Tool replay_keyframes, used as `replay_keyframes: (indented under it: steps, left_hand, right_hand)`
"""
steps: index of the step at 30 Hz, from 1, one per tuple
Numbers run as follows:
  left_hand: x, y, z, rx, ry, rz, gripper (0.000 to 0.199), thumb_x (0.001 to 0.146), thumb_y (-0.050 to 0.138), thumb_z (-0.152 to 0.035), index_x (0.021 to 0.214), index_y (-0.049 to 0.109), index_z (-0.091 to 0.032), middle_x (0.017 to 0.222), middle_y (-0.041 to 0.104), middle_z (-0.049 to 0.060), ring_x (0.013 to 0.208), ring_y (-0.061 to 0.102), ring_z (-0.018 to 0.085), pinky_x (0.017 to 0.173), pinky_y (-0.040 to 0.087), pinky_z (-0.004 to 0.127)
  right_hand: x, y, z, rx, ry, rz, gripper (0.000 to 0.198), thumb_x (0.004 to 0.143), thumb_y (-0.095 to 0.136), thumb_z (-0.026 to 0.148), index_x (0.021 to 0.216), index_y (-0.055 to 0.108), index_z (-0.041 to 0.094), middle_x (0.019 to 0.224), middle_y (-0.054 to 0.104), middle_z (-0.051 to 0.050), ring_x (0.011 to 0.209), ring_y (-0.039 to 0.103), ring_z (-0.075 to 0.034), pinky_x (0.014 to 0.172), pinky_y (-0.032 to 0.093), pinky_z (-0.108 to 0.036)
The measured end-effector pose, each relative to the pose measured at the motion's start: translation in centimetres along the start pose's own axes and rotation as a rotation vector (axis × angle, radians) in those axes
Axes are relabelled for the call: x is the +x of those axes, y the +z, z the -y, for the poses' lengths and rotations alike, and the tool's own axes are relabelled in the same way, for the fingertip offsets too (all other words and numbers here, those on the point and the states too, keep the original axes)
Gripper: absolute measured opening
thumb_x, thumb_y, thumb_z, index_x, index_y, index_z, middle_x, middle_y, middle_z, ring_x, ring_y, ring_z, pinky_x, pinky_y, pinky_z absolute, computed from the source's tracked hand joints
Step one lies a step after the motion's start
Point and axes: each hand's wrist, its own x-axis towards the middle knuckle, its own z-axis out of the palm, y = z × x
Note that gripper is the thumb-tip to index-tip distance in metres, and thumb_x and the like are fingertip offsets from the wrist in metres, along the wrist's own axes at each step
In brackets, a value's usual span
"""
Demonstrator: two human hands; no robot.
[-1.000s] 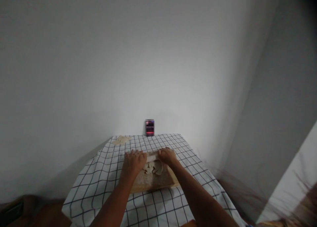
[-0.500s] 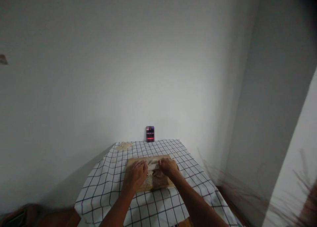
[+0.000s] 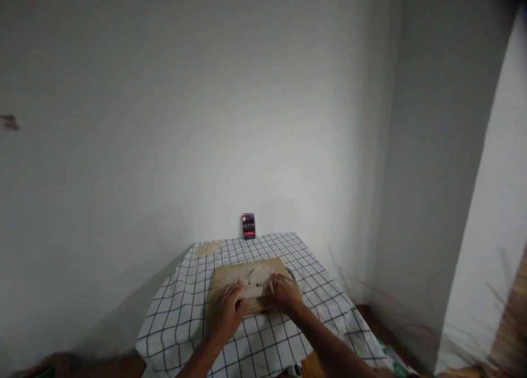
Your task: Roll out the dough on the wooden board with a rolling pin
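Observation:
A pale rolling pin (image 3: 255, 293) lies crosswise over a wooden board (image 3: 224, 273), low in the head view. My left hand (image 3: 230, 302) is closed on its left end. Around the right end are the fingers of my right hand (image 3: 284, 291). Just beyond the pin, a flattened piece of whitish dough (image 3: 258, 276) rests on the floured board. The ends of the pin are hidden under both hands.
The board sits on a table with a white checked cloth (image 3: 181, 312). Thin pale dough pieces (image 3: 208, 248) lie at the far left corner. A phone (image 3: 248, 227) with a lit screen leans against the wall (image 3: 263, 120) at the back.
Both hands have brought the rolling pin toward me, to the near part of the board. More of the dough now shows beyond it. The camera view has shifted slightly.

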Motion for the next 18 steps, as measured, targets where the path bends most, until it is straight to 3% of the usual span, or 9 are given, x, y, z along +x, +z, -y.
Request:
replay_keyframes:
  steps: [4, 8, 13, 18]
  left_hand:
    - [-0.9, 0.7, -0.9, -0.026, -0.004, -0.015, 0.044, 0.095, 0.049, -0.028, 0.130, 0.076, -0.032, 0.140, 0.076, 0.004, 0.136, 0.067, 0.027, 0.119, 0.057, 0.047]
    - [-0.4, 2.0, -1.5, 0.033, 0.052, -0.015, 0.044, 0.099, 0.046, -0.030, 0.134, 0.073, -0.033, 0.151, 0.068, 0.000, 0.147, 0.058, 0.025, 0.123, 0.053, 0.048]
    - [1.7, 3.6, -0.9, 0.179, 0.044, -0.035, 0.051, 0.106, 0.036, -0.037, 0.147, 0.065, -0.028, 0.156, 0.062, 0.004, 0.149, 0.055, 0.030, 0.124, 0.049, 0.061]
    - [5.1, 5.4, 0.9, 0.258, 0.049, -0.098, 0.044, 0.106, 0.040, -0.037, 0.136, 0.071, -0.026, 0.144, 0.073, 0.009, 0.139, 0.063, 0.033, 0.120, 0.049, 0.062]
  right_hand:
    - [-2.0, 0.7, -1.0, 0.030, -0.020, -0.059, 0.039, 0.111, 0.037, 0.028, 0.120, 0.075, 0.024, 0.140, 0.072, -0.008, 0.137, 0.060, -0.023, 0.115, 0.043, -0.043]
    - [-2.7, 1.1, -2.3, 0.014, -0.040, -0.161, 0.041, 0.112, 0.033, 0.027, 0.122, 0.073, 0.027, 0.143, 0.070, -0.005, 0.138, 0.057, -0.022, 0.111, 0.044, -0.040]
    - [-0.2, 0.2, -2.4, -0.047, 0.003, -0.102, 0.042, 0.111, 0.035, 0.029, 0.111, 0.076, 0.022, 0.129, 0.076, -0.010, 0.129, 0.064, -0.025, 0.108, 0.045, -0.039]
    - [3.7, -0.5, -2.3, -0.050, 0.069, -0.057, 0.046, 0.111, 0.033, 0.033, 0.113, 0.077, 0.020, 0.126, 0.077, -0.012, 0.122, 0.068, -0.025, 0.105, 0.046, -0.036]
